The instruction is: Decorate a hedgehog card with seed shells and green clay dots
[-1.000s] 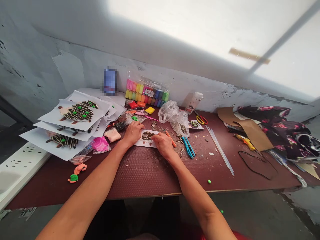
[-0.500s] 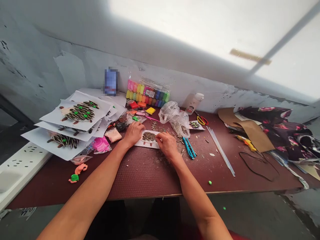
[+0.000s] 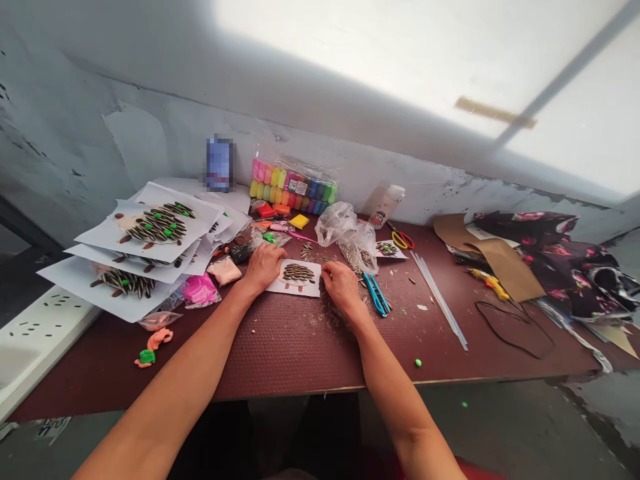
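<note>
A small white card (image 3: 311,287) lies on the table between my hands. On it is a hedgehog figure (image 3: 299,273) with a pale clay body, rows of striped sunflower seeds as spines, and brown feet. My left hand (image 3: 265,268) grips the card's left edge, its fingers bent over the upper corner. Just off the right edge, my right hand (image 3: 342,287) has its fingertips pinched together; whatever is between them is too small to make out. Loose sunflower seeds (image 3: 307,251) lie behind the card, and more are in a clear plastic bag (image 3: 345,230).
Papers with similar seed hedgehogs (image 3: 195,227) are stacked at left. Packs of coloured clay (image 3: 295,189) lean on the wall. A blue cutter (image 3: 376,295), scissors (image 3: 401,239), clear glue sticks (image 3: 440,300), a yellow glue gun (image 3: 493,285) and a white bottle (image 3: 387,207) are at right.
My right hand has drawn back to the right, from over the seeds to beyond the card's edge, uncovering the figure's right side. My left hand stays at the card's left edge.
</note>
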The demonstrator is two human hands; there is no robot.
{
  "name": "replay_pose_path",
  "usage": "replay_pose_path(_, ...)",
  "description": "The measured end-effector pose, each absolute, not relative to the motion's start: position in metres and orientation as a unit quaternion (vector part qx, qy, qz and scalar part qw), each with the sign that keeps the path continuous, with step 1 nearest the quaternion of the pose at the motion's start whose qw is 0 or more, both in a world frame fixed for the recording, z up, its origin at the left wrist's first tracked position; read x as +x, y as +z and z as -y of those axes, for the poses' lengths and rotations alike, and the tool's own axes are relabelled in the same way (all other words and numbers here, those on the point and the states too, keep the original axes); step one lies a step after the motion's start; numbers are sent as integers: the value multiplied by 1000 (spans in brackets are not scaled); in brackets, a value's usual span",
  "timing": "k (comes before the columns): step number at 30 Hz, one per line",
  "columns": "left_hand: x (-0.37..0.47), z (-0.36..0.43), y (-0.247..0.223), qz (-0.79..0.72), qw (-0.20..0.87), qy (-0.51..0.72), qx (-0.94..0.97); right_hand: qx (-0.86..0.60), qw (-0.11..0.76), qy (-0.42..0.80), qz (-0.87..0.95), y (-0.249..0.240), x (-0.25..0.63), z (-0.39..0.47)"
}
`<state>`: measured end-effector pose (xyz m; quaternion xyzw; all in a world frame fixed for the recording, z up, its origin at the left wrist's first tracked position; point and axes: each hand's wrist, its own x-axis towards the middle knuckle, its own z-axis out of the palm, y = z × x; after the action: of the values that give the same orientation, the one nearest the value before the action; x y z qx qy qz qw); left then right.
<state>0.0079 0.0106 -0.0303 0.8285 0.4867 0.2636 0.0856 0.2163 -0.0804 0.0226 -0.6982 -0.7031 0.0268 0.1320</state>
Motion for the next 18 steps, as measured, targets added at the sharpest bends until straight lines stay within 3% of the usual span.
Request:
replay_pose_path(13,9,-13,-32,-478,62,257,837,-645,103,29,757,39,209,39)
replay_pose_path(18,10,-11,-29,-486,66,244,837,-591,53,40,804,38,204,16)
